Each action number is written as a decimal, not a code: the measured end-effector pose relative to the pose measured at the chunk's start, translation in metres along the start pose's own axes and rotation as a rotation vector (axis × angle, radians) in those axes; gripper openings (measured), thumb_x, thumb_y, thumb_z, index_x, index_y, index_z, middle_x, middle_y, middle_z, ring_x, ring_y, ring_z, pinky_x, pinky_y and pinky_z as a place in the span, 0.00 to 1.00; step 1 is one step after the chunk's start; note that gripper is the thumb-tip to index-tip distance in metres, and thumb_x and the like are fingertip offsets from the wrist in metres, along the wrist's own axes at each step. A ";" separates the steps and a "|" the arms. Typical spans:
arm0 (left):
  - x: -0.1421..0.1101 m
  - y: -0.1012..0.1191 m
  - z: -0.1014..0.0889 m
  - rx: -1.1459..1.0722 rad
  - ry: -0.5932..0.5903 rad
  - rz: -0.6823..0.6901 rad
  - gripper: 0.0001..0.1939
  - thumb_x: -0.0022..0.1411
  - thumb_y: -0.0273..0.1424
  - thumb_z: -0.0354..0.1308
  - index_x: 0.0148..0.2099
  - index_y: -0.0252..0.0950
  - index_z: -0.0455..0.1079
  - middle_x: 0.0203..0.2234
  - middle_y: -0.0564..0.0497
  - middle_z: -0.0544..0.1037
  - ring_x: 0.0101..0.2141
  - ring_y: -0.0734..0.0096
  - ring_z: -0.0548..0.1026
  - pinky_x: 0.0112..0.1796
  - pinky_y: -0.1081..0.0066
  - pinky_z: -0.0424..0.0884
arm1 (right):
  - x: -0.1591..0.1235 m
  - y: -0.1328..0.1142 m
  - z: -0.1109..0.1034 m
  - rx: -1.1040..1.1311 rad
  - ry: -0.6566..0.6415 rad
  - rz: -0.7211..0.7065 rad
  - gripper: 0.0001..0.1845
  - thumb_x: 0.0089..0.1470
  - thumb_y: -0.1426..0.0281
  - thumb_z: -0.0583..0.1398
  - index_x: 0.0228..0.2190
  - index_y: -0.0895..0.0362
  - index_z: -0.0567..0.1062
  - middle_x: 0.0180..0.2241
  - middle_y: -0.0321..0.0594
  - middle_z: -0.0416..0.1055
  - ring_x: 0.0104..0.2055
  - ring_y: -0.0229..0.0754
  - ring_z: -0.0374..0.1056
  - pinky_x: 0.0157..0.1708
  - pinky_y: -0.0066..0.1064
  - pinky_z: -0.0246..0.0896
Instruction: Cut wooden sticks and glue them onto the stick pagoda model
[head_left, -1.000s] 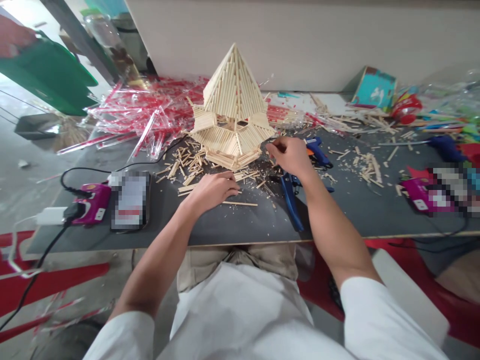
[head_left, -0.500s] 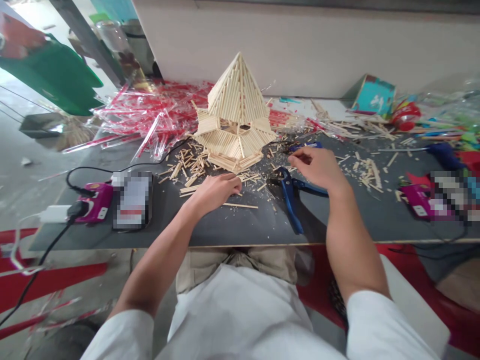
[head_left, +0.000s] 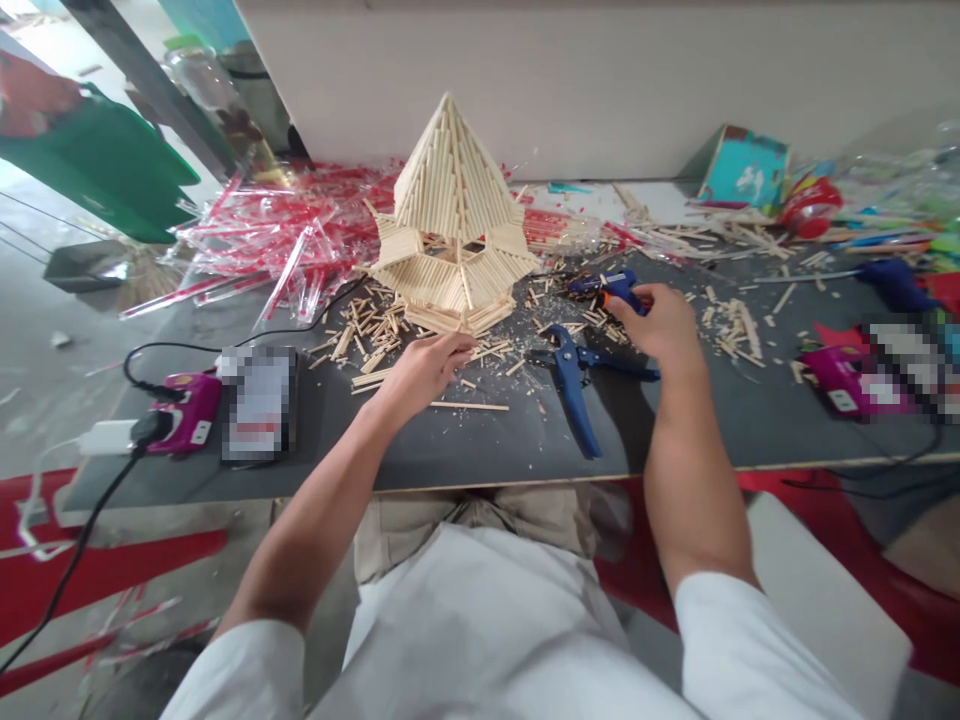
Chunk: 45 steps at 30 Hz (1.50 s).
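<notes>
A model built of thin wooden sticks, with a pointed roof over a flared lower part, stands at the middle of the table. Just in front of its lower edge, my left hand has its fingers pinched together; whatever lies between the fingertips is too small to make out. To the right, my right hand is closed around the handle of a blue glue gun with an orange trigger. Below that hand lies a blue-handled cutter, its handles spread apart. Short cut sticks are scattered around the model.
Red and clear plastic wrappers pile up at back left. A phone and a purple power adapter with cables lie at left. Another glue gun and a second purple adapter are on the right. A wall stands behind.
My right hand has closed on the glue gun, which lay behind it before. My left hand has moved slightly up towards the model's base. The view has shifted a little.
</notes>
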<state>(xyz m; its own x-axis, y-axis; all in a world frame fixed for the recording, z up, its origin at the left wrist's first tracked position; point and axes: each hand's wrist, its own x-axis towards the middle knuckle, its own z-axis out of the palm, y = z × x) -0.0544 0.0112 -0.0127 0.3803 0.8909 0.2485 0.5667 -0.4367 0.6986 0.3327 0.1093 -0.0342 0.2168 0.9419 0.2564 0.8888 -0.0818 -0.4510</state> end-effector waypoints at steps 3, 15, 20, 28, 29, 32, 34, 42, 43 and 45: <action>0.000 0.000 -0.004 0.026 0.004 -0.012 0.14 0.73 0.31 0.51 0.53 0.38 0.76 0.44 0.47 0.83 0.38 0.71 0.83 0.34 0.76 0.76 | -0.004 -0.006 0.003 -0.024 -0.036 0.050 0.37 0.50 0.46 0.66 0.51 0.61 0.76 0.46 0.56 0.75 0.49 0.58 0.71 0.54 0.51 0.66; 0.000 0.000 -0.004 0.077 0.034 0.069 0.13 0.73 0.33 0.54 0.51 0.39 0.80 0.41 0.48 0.85 0.39 0.68 0.84 0.42 0.72 0.77 | -0.012 -0.020 -0.002 -0.095 -0.026 0.026 0.36 0.52 0.51 0.66 0.54 0.63 0.74 0.52 0.62 0.71 0.60 0.63 0.65 0.61 0.52 0.60; -0.001 -0.002 0.001 -0.013 0.043 -0.059 0.16 0.72 0.30 0.52 0.56 0.38 0.75 0.40 0.49 0.85 0.38 0.70 0.84 0.36 0.75 0.79 | -0.058 -0.041 -0.031 -0.064 -0.128 -0.142 0.31 0.58 0.48 0.61 0.52 0.57 0.77 0.51 0.55 0.74 0.57 0.62 0.69 0.60 0.52 0.62; 0.002 0.001 0.012 -0.320 0.096 -0.151 0.11 0.68 0.35 0.61 0.48 0.35 0.76 0.36 0.48 0.85 0.35 0.67 0.84 0.32 0.73 0.82 | -0.136 -0.051 -0.041 -0.258 -0.402 -0.257 0.63 0.45 0.36 0.65 0.69 0.64 0.57 0.67 0.66 0.56 0.69 0.72 0.55 0.66 0.57 0.57; 0.003 0.002 0.013 -0.366 0.105 -0.165 0.12 0.67 0.36 0.62 0.48 0.35 0.76 0.36 0.47 0.85 0.35 0.66 0.84 0.31 0.72 0.82 | -0.137 -0.051 -0.039 -0.281 -0.400 -0.265 0.64 0.46 0.37 0.64 0.69 0.66 0.56 0.67 0.68 0.56 0.69 0.73 0.54 0.66 0.58 0.56; 0.005 0.002 0.014 -0.510 0.124 -0.223 0.14 0.64 0.38 0.66 0.46 0.33 0.76 0.36 0.45 0.85 0.34 0.65 0.85 0.29 0.72 0.82 | -0.138 -0.054 -0.033 -0.351 -0.373 -0.288 0.56 0.56 0.42 0.59 0.69 0.70 0.55 0.63 0.73 0.59 0.67 0.75 0.56 0.63 0.61 0.58; 0.006 0.003 0.013 -0.582 0.124 -0.269 0.15 0.62 0.39 0.68 0.44 0.32 0.76 0.34 0.44 0.84 0.33 0.64 0.84 0.28 0.72 0.81 | -0.138 -0.055 -0.031 -0.403 -0.353 -0.289 0.47 0.61 0.49 0.55 0.67 0.72 0.57 0.60 0.73 0.62 0.63 0.75 0.60 0.60 0.61 0.60; 0.007 0.016 0.013 -0.693 0.081 -0.276 0.17 0.64 0.41 0.66 0.39 0.30 0.75 0.31 0.43 0.83 0.28 0.67 0.83 0.25 0.73 0.79 | -0.146 -0.067 -0.044 -0.205 -0.266 -0.215 0.32 0.67 0.57 0.48 0.60 0.67 0.68 0.50 0.67 0.69 0.55 0.67 0.68 0.56 0.56 0.64; 0.007 0.017 0.013 -0.693 0.081 -0.275 0.17 0.64 0.42 0.66 0.40 0.30 0.75 0.30 0.44 0.83 0.28 0.67 0.83 0.25 0.73 0.79 | -0.149 -0.070 -0.047 -0.108 -0.275 -0.181 0.31 0.67 0.55 0.48 0.58 0.64 0.69 0.49 0.64 0.70 0.54 0.65 0.69 0.56 0.55 0.65; 0.006 0.020 0.014 -0.704 0.090 -0.273 0.19 0.64 0.44 0.66 0.40 0.30 0.76 0.30 0.44 0.83 0.27 0.67 0.82 0.24 0.73 0.79 | -0.155 -0.079 -0.052 0.103 -0.342 -0.125 0.29 0.68 0.50 0.49 0.53 0.58 0.72 0.47 0.57 0.73 0.52 0.60 0.71 0.53 0.50 0.67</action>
<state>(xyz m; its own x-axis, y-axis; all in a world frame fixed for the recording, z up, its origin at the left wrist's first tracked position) -0.0305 0.0061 -0.0061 0.2151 0.9758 0.0385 0.0203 -0.0439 0.9988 0.2502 -0.0471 0.0057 -0.0535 0.9983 0.0229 0.8508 0.0576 -0.5223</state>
